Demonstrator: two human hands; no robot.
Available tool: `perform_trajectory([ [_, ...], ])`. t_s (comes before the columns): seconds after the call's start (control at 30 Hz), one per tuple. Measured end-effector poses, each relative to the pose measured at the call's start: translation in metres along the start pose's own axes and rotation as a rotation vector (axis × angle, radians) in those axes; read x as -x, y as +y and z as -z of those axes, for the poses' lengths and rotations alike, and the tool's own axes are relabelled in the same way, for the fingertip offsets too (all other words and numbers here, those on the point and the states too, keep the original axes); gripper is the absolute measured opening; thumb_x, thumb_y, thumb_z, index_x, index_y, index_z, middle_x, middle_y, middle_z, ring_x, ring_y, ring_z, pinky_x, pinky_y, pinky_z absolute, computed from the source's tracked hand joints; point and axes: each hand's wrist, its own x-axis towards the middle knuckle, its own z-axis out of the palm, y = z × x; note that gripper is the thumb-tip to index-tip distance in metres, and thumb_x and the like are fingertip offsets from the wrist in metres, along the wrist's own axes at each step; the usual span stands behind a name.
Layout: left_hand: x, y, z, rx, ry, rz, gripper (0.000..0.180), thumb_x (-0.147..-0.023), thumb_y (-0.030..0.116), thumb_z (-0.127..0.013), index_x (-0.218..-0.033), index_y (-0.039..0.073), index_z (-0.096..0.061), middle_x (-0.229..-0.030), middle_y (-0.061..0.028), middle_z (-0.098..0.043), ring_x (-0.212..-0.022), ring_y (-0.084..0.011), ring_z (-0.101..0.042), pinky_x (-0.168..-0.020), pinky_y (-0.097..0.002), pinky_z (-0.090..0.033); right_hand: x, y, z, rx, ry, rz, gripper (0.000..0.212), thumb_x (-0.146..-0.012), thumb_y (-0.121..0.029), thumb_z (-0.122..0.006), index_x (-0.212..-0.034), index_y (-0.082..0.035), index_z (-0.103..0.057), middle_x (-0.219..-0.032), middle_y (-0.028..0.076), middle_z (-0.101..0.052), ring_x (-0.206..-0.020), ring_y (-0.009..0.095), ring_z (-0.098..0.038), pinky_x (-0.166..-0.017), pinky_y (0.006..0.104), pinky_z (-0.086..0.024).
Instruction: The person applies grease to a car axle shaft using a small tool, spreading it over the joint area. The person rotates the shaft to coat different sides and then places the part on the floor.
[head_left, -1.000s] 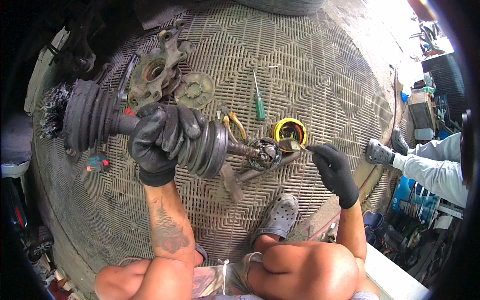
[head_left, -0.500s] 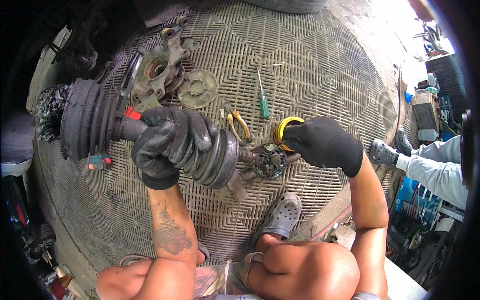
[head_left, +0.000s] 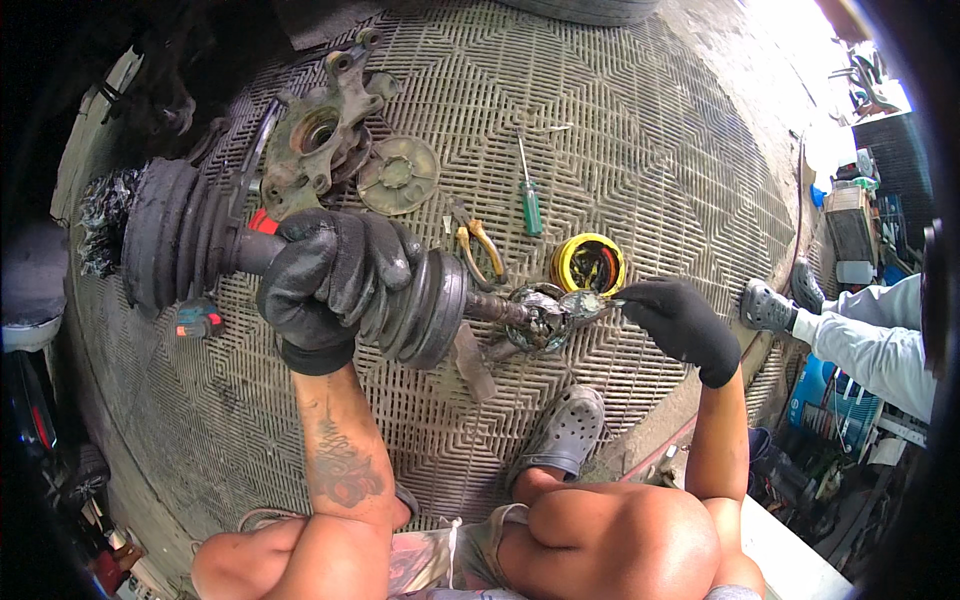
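Observation:
My left hand (head_left: 340, 270), in a black glove, is wrapped round a car drive shaft (head_left: 262, 253) beside its ribbed rubber boot (head_left: 430, 310). At the shaft's left end are a larger ribbed boot (head_left: 165, 240) and a greasy, shiny mass. Its bare right end carries a grease-covered joint (head_left: 538, 320). My gloved right hand (head_left: 685, 325) pinches the handle of what looks like a small metal spoon (head_left: 582, 302), its greasy bowl against the joint. Just beyond stands a yellow-rimmed tub (head_left: 618, 262) with dark grease inside. A hammer (head_left: 472, 362) lies partly hidden under the shaft.
On the grid floor mat (head_left: 650, 150) lie a steering knuckle (head_left: 325, 130), a round disc (head_left: 398, 177), yellow-handled pliers (head_left: 482, 250), a green-handled screwdriver (head_left: 529, 200) and a teal-and-red tool (head_left: 200, 319). Another person's legs (head_left: 870, 320) are at the right, near stacked boxes.
My right hand has drawn back from the yellow-rimmed tub toward me and brought the spoon to the joint. My left hand and the shaft have barely shifted.

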Motion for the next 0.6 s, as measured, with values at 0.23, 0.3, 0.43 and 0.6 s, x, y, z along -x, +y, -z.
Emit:
perform_trajectory([
  [0.23,-0.002,-0.005,-0.004,-0.001,0.116,-0.014,0.038,-0.092,0.019,-0.049,-0.055,0.012,-0.043,-0.051,-0.0062,-0.045,-0.063,-0.0261,-0.056,-0.075,-0.0410,-0.047,0.012,-0.032,-0.026,0.094,0.108,0.290,0.024,-0.083,-0.013,-0.075,-0.108,-0.010,-0.074,-0.090,0.013,-0.069,-0.077,0.033,-0.067,-0.069,0.0401,-0.054],
  [0.3,-0.003,-0.006,-0.003,-0.006,0.167,-0.012,0.038,-0.093,0.018,-0.048,-0.056,0.012,-0.043,-0.052,-0.0060,-0.045,-0.061,-0.0254,-0.054,-0.077,-0.0423,-0.047,0.009,-0.033,-0.036,0.208,0.218,0.391,0.024,-0.081,-0.013,-0.075,-0.105,-0.012,-0.074,-0.083,0.010,-0.065,-0.074,0.032,-0.064,-0.064,0.0415,-0.051],
  [0.43,0.000,-0.005,0.001,-0.021,0.187,-0.039,0.037,-0.094,0.016,-0.047,-0.058,0.011,-0.043,-0.053,-0.0053,-0.042,-0.058,-0.0224,-0.049,-0.076,-0.0409,-0.047,0.001,-0.036,-0.037,0.369,0.322,0.378,0.020,-0.081,-0.014,-0.073,-0.101,-0.012,-0.073,-0.076,0.010,-0.062,-0.068,0.031,-0.062,-0.058,0.0435,-0.047],
  [0.6,0.001,-0.009,0.006,-0.046,0.222,-0.058,0.036,-0.094,0.016,-0.049,-0.059,0.010,-0.042,-0.054,-0.0047,-0.042,-0.056,-0.0208,-0.047,-0.073,-0.0385,-0.046,-0.001,-0.020,-0.026,0.267,0.346,0.214,0.015,-0.083,-0.016,-0.073,-0.097,-0.010,-0.075,-0.075,0.012,-0.064,-0.066,0.031,-0.065,-0.059,0.0413,-0.051],
])
